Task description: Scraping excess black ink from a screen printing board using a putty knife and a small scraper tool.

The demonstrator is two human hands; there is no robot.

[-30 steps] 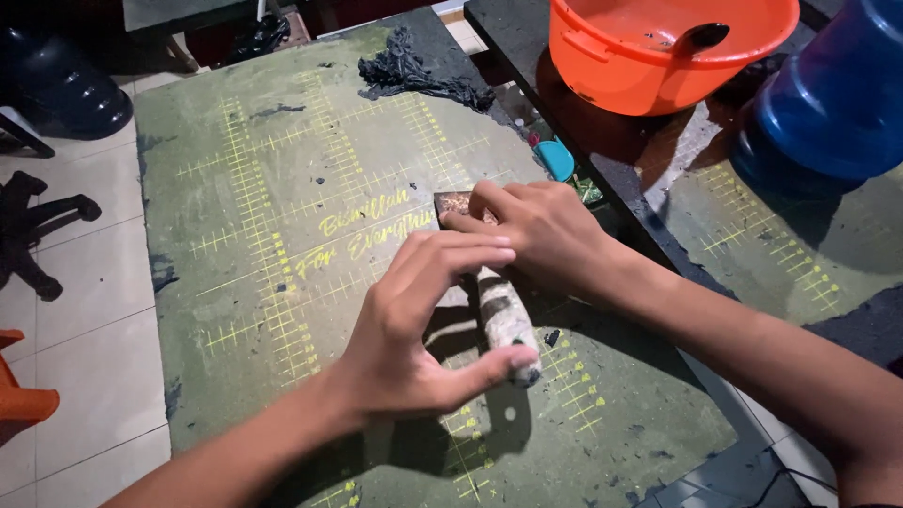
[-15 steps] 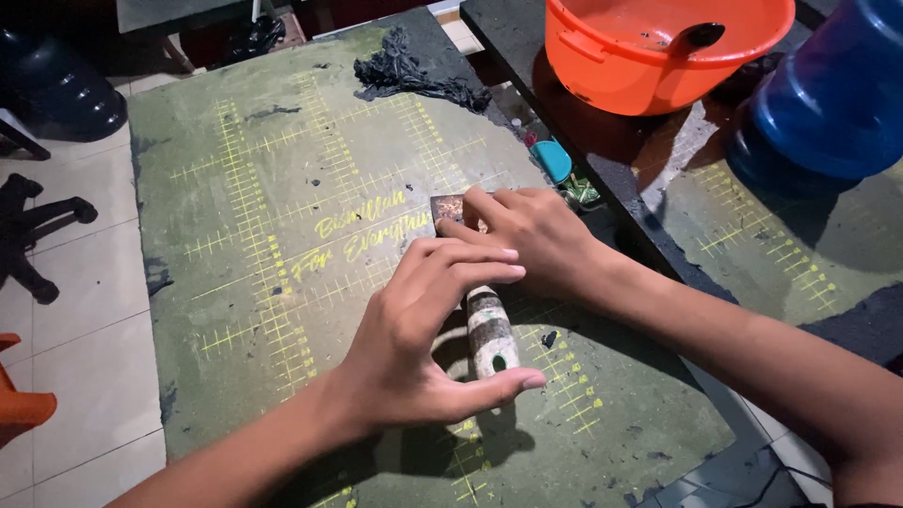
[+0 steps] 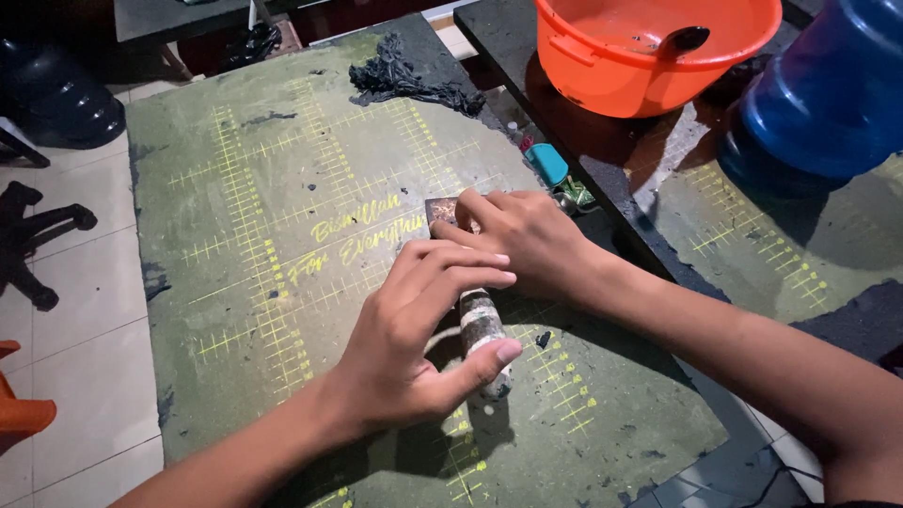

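Banded cylindrical handle (image 3: 482, 325), mottled grey and brown with pale rings, lies flat on the worn green cutting mat (image 3: 282, 235) with its yellow ruled grid, and from the head view it looks like a stiff, solid tool, fairly light, with a flat rusty-brown blade end (image 3: 440, 211) poking out at the top. The left hand (image 3: 414, 348) wraps over the handle's lower half, thumb pressed along its right side near the butt, fingers arched across the top: a firm grasp, not a loose one. The right hand (image 3: 527, 240) sits just beyond, fingertips pinned down on the blade end, palm covering the join, so how handle meets blade is hidden. I'd judge the handle the sound place to grip, rough enough not to slip; the thin blade looks the part to treat with care. Off to the side, a crumpled black scrap (image 3: 404, 83) lies on the mat, an orange plastic basin (image 3: 658, 52) and a blue water jug (image 3: 828, 94) stand well apart.
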